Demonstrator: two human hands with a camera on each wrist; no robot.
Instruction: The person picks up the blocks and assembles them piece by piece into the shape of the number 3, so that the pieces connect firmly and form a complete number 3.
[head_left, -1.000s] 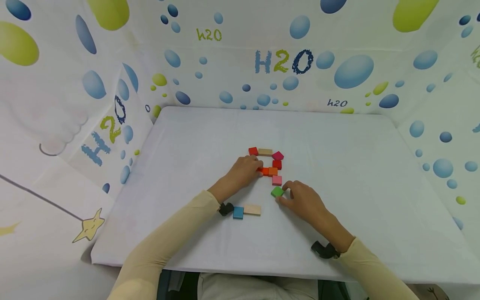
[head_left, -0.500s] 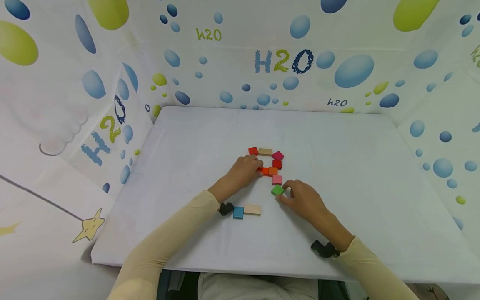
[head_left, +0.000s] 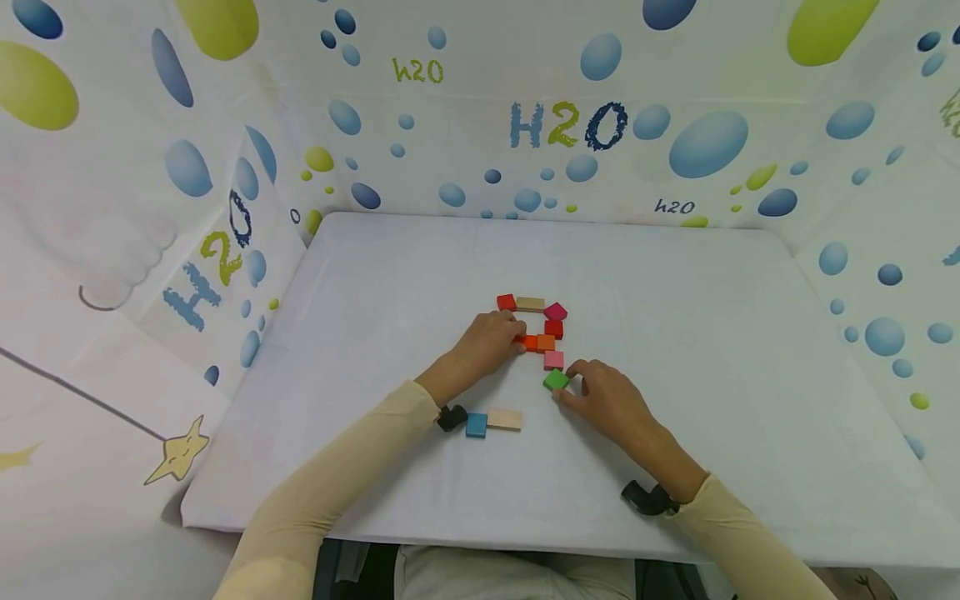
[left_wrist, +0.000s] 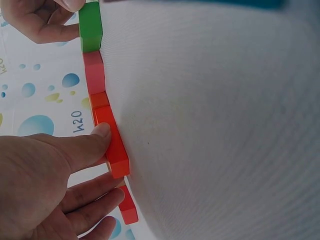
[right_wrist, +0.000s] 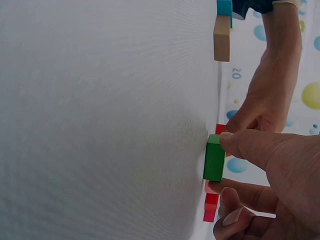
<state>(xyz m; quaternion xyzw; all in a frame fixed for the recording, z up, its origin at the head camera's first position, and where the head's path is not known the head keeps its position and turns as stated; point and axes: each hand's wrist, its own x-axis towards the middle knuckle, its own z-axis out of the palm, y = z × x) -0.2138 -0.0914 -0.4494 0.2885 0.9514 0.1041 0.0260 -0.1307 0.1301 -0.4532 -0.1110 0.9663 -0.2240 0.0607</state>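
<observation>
My right hand (head_left: 606, 402) pinches a green block (head_left: 556, 380) between thumb and index finger, its body showing well in the right wrist view (right_wrist: 214, 159). Just beyond it lies a pink block (head_left: 553, 360), close to the green one's corner. My left hand (head_left: 483, 342) holds an orange-red block (left_wrist: 117, 147), thumb on the near side and fingers behind; in the head view the fingers partly cover it. An orange block (head_left: 546, 342) touches its right end. Farther up are a red block (head_left: 553, 329), a crimson pentagon-looking block (head_left: 556, 311), a wooden block (head_left: 530, 305) and another red block (head_left: 506, 302).
Nearer the person, a blue block (head_left: 476, 426) and a pale wooden block (head_left: 504, 420) lie side by side, close to the left wrist camera (head_left: 452, 417). A white cloth covers the table (head_left: 675, 317). Patterned sheets (head_left: 480, 133) hang at the back and sides.
My right hand has slid the green block very slightly away from the person, closer to the pink block. The left hand and the other blocks have stayed put.
</observation>
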